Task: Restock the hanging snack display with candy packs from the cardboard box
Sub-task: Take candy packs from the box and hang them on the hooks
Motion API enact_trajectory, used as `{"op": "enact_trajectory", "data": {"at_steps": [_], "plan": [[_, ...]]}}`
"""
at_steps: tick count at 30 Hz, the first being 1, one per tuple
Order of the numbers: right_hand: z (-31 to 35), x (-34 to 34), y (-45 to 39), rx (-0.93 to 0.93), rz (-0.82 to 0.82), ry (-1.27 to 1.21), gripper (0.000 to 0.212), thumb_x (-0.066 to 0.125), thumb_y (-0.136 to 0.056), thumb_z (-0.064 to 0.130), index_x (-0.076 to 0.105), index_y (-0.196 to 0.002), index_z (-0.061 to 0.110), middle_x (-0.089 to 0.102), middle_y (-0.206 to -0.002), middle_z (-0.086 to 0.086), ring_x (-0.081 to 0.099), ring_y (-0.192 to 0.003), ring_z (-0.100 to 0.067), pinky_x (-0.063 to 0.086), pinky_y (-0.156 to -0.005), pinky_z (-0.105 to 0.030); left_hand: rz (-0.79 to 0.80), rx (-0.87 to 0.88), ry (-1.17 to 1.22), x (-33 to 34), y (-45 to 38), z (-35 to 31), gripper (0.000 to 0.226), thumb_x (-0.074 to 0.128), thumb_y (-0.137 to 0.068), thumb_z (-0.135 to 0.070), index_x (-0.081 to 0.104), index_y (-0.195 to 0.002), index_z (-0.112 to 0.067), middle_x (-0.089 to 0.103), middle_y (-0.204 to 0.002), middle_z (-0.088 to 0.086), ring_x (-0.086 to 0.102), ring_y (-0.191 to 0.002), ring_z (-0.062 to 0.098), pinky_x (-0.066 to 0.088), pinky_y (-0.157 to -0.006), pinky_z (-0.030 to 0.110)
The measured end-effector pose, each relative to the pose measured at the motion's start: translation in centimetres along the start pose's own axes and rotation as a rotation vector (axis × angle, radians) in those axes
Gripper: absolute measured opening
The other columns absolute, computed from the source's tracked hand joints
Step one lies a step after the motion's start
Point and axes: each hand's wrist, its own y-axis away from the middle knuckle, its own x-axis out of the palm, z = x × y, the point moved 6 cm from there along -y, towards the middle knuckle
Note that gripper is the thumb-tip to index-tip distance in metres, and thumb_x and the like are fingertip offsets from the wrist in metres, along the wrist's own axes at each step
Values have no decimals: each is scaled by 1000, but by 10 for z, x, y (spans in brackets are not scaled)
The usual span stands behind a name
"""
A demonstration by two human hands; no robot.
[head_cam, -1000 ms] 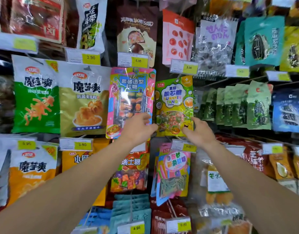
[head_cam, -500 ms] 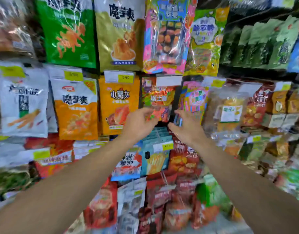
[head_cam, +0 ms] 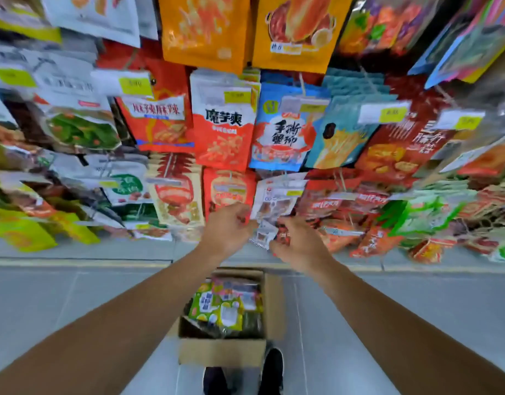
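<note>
Both arms reach forward from the bottom corners of the frame toward the low rows of the hanging snack display [head_cam: 245, 124], which fills the upper two thirds of the picture with orange, red, blue and white packs on hooks, each row fronted by yellow price tags [head_cam: 237, 96].

The left hand [head_cam: 227, 228], just left of centre, has its fingers curled in front of a red pack, beside a white pack [head_cam: 274, 199] that hangs at centre. Whether its grip is closed on anything cannot be told; the fingertips are blurred and turned away. The right hand [head_cam: 299, 243], just right of centre and slightly lower, also has its fingers curled, close to a small white packet [head_cam: 262, 236] that sits between the two hands. It looks to be near or touching that packet, but whether the grip is clamped on it cannot be told.

The cardboard box [head_cam: 222, 352] stands open on the grey tiled floor [head_cam: 74, 295] in the lower centre of the frame, between the two forearms and below the hands. Inside it lie the candy packs [head_cam: 217, 306], yellow-green and pink, piled toward the box's far end. Two dark shoes [head_cam: 271, 372] show at the bottom edge, touching or just beside the box's near wall.

The whole picture is motion-blurred, most strongly at the left and right edges of the display.
</note>
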Motion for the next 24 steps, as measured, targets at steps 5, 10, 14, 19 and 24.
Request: {"op": "enact_trajectory", "data": {"at_steps": [5,10,14,19,24], "plan": [[-27,103,0,38,224,-14,63,65,-88,32,44,-144,12,47,-142,-12,47,-131,-28,38,-106,-33,70,-236,37,34,23,99,43,70,-78,-36,68,-116,-16,69,-118,1,67,-101,19,49,-95,30],[-69,200,0,99,373,40,56,58,-83,45,55,-130,16,56,-128,-10,52,-121,-29,41,-91,-31,98,-411,8,84,42,194,39,68,-79,-38,71,-111,-14,70,-117,3,67,-105,20,48,-96,32],[-108,265,-14,135,474,74,58,55,-82,41,53,-134,15,53,-133,-13,51,-124,-30,42,-93,-31,84,-544,47,126,41,270,35,66,-86,-27,67,-121,-23,65,-127,-8,61,-114,14,40,-98,22],[-156,350,-34,150,559,101,45,64,-84,28,55,-125,10,55,-125,-13,53,-116,-31,44,-88,-34,85,-695,98,185,44,354,31,64,-84,-25,68,-114,-17,67,-123,-2,59,-114,18,40,-85,21],[-196,440,-57,136,649,117,55,63,-88,29,48,-138,14,49,-139,-9,48,-127,-28,41,-97,-33,74,-807,175,239,42,428,28,67,-80,-27,69,-105,-15,69,-113,-4,61,-107,16,46,-87,28]]}}
